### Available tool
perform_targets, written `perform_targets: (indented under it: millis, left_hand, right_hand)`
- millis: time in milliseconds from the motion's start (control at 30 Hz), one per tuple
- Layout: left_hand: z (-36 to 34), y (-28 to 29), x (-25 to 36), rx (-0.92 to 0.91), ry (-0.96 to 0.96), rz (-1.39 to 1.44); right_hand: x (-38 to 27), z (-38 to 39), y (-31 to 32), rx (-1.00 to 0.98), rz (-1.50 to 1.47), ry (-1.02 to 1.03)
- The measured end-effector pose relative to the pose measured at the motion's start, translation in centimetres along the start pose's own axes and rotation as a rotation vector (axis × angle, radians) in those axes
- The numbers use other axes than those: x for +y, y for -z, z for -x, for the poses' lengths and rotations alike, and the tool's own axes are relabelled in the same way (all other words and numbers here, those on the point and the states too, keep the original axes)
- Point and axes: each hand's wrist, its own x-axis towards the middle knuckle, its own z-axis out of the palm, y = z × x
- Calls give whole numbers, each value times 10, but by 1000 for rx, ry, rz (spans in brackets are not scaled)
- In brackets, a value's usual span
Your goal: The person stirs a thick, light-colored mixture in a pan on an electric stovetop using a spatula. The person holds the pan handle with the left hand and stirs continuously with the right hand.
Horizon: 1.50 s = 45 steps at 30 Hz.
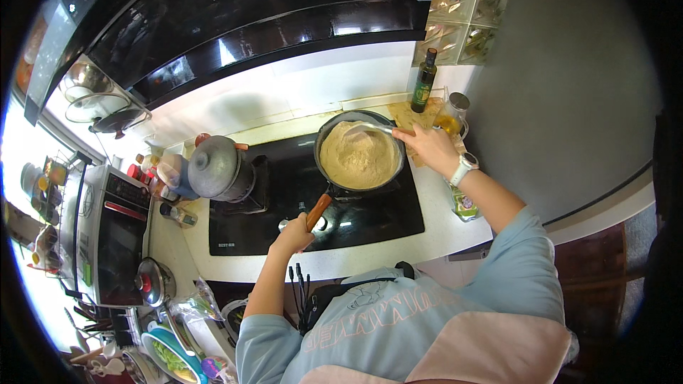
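Note:
A dark frying pan (319, 161) sits on the right side of the black cooktop, holding a wide layer of beige, flour-like powder (359, 160). My left hand (292, 237) is closed around the pan's wooden handle (319, 211), which points toward me. At the pan's far right rim, my right hand (431, 148) grips a long-handled metal cooking utensil (381, 128). Its head rests in the far part of the powder, partly covered, so I cannot tell its exact shape.
A lidded grey pot (217, 168) stands on the left burner of the cooktop (377, 221). Beyond the pan are a dark bottle (425, 82) and a glass jar (451, 115). A green packet (464, 206) lies at the right, a microwave (122, 242) at the left. The range hood (270, 21) overhangs.

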Motion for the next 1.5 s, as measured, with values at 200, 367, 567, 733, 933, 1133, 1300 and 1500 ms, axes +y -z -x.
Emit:
perform_targets:
  millis: [200,367,567,733,933,1133,1300,1500]
  left_hand:
    - [0,0,-1,15,-14,-2]
    - [0,-1,0,4,21,2]
    - [1,0,2,1,22,3]
    - [0,-1,-1,17,-8,-30]
    - [-1,-1,0,8,4,-22]
    - [-1,0,0,2,-4,-24]
    - [-1,-2,-3,13,-4,-5]
    - [-3,-6,-5,28,-12,-5]
  right_hand:
    - [-19,-41,-26,-54,48,-95]
    - [1,-70,-4,-430,-28,-112]
    - [41,-92,9,-927,-414,-336]
    - [61,-71,-20,-1065,-635,-478]
    - [19,-28,-55,-990,-1229,-742]
    - [-8,-8,-48,-910,-1265,-655]
    - [-51,-15,-60,-751,-1530,-785]
    - [-46,-13,-75,-755,-1598,-796]
